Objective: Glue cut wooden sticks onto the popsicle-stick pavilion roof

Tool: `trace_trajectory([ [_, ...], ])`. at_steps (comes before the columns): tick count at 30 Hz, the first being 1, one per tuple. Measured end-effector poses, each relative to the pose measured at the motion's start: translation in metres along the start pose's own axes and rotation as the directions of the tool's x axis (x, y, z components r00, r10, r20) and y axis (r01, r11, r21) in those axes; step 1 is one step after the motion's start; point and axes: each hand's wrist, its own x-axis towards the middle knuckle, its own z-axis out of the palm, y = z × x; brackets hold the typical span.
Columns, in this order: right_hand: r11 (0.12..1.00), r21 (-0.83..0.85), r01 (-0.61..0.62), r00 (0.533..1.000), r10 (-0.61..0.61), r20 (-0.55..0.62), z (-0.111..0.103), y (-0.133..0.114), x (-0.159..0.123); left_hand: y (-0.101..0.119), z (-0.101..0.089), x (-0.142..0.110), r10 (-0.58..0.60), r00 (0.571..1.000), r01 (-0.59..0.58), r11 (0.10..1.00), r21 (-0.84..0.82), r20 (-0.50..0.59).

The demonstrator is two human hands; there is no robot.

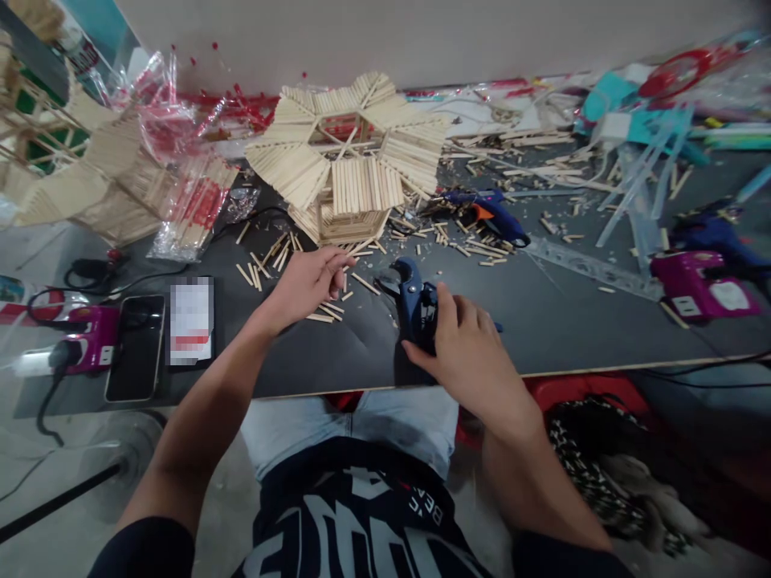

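A blue pipe cutter [413, 301] with a curved jaw is in my right hand [473, 345], its handles between thumb and fingers just above the table's front part. My left hand [310, 282] has its fingers curled together over short cut wooden sticks [322, 315]. A small stick lies by its fingertips, but whether they pinch anything is hidden. Beyond both hands stands a star-shaped lantern-like frame [367, 185] built from flat rows of wooden sticks, with an opening at its top.
Blue glue guns [497, 221] lie on the right side, near a magenta power adapter [702, 285]. Two phones [136, 345] and another magenta adapter [96, 337] are at left. Bagged sticks [196, 201] and a second stick structure [102, 172] stand behind. Stick scraps litter the dark tabletop [578, 321].
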Motion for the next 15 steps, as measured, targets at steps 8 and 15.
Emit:
trace_trajectory([
  [8,0.993,-0.085,-0.081,0.996,0.083,0.021,-0.004,0.013,0.008,0.003,0.004,-0.001,0.027,0.996,-0.028,1.000,-0.003,-0.079],
  [15,0.915,0.351,-0.199,0.976,0.153,0.154,-0.016,0.023,0.017,0.004,0.003,-0.003,0.071,0.994,-0.060,0.991,0.122,-0.088],
])
